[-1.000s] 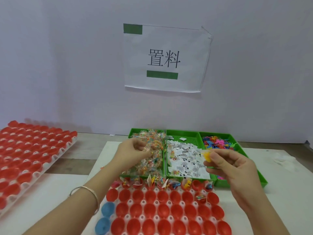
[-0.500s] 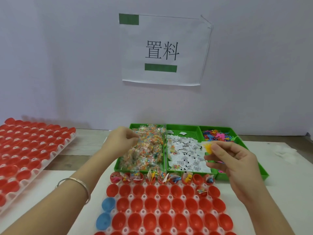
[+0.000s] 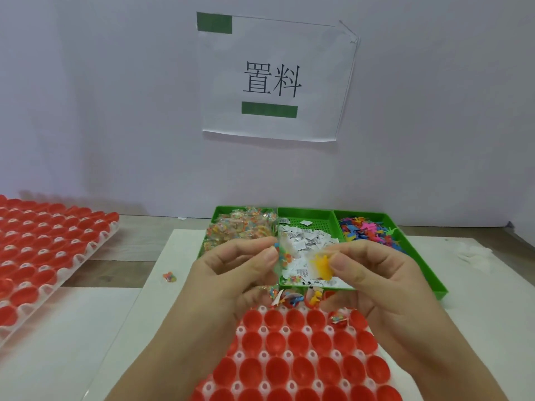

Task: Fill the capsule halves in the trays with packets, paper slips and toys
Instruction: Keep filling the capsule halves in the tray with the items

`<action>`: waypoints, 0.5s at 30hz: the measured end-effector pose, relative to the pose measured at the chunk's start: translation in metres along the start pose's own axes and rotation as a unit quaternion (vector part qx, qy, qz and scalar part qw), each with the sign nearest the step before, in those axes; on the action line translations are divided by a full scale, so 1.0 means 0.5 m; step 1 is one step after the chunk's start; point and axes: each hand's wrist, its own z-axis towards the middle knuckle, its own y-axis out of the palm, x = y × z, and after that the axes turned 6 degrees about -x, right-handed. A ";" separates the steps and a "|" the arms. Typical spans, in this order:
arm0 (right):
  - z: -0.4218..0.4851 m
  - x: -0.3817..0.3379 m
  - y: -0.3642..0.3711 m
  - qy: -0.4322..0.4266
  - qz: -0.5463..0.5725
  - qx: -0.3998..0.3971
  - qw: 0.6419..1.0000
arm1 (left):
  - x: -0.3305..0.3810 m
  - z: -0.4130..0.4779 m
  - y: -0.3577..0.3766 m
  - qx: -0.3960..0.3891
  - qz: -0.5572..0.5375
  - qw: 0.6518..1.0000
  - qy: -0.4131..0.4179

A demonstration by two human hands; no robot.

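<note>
far-left tray: clear moulded plastic with scalloped edges, its wells full of glossy red capsule halves, domes in tight rows; lies on the wooden table, well apart from the hands.
stray packet: small crinkled clear film with coloured bits inside, alone on the white sheet, just left of the left hand.
left hand: raised over the near tray, thumb and forefinger closed in a narrow pinch on a packet.
held packet: clear, wrinkled film, coloured specks inside; hangs in front of the slip bin.
near tray: clear plastic, round wells holding smooth red hemispheres, open side up; the far-row halves hold packets, slips and toys, partly hidden by the hands.
sign: white paper sheet on the wall, two black characters, two green bars.
packet bin: green plastic, heaped with shiny clear packets.
slip bin: green, perforated floor, loose printed white paper slips.
yellow toy: translucent, spiky outline; held in the air over the slip bin.
right hand: thumb and forefinger pinch the yellow toy, other fingers curled below.
toy bin: green, mixed pile of small bright plastic toys.
tissue: crumpled, white, soft, at the far right.
</note>
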 end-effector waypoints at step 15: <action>-0.013 0.020 0.068 -0.018 -0.019 0.057 0.998 | -0.002 -0.035 0.011 -0.026 -0.042 0.999 -0.017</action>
